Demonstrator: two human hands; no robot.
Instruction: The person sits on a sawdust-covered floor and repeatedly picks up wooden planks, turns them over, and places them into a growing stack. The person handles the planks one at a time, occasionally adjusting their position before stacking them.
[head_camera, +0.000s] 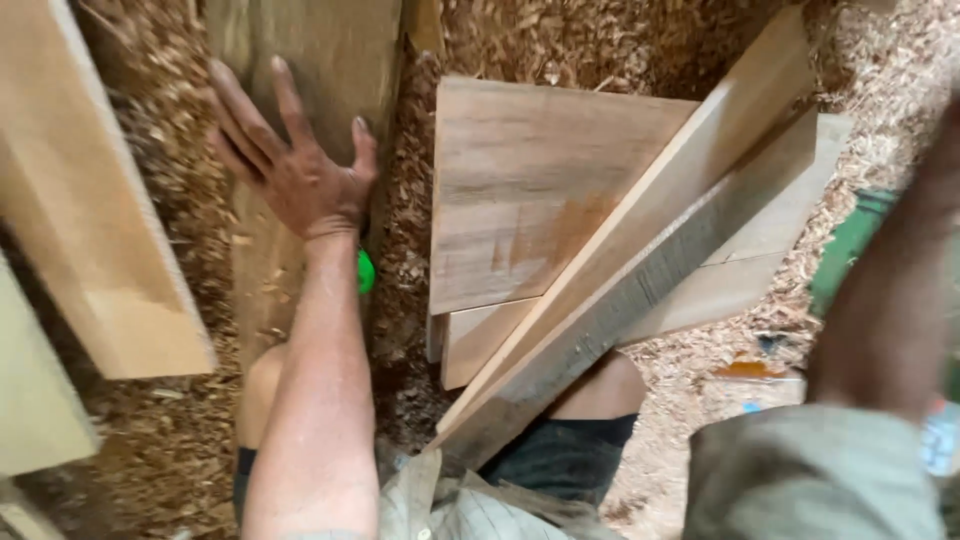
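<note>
1. Rough, greyish upright plank (300, 60) lies under the left hand (300, 185), its fingers (235, 100) spread flat on it.
2. Right of the fingers, smooth pale boards (530, 170) are stacked, a long plank (650, 250) slanted across them.
3. Coarse sawdust (170, 150) covers the floor.
4. The right hand is out of view; only its blurred arm (890, 300) shows.

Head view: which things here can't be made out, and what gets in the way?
- Right hand: cut off by the right edge; only the blurred right forearm shows.
- Green object: mostly hidden behind the left wrist, kind unclear.
- Green thing at right: blurred, partly behind the forearm.
- Dark board under the left hand: top cut off by the frame.
- Leaning plank: covers the stacked boards behind it.
</note>
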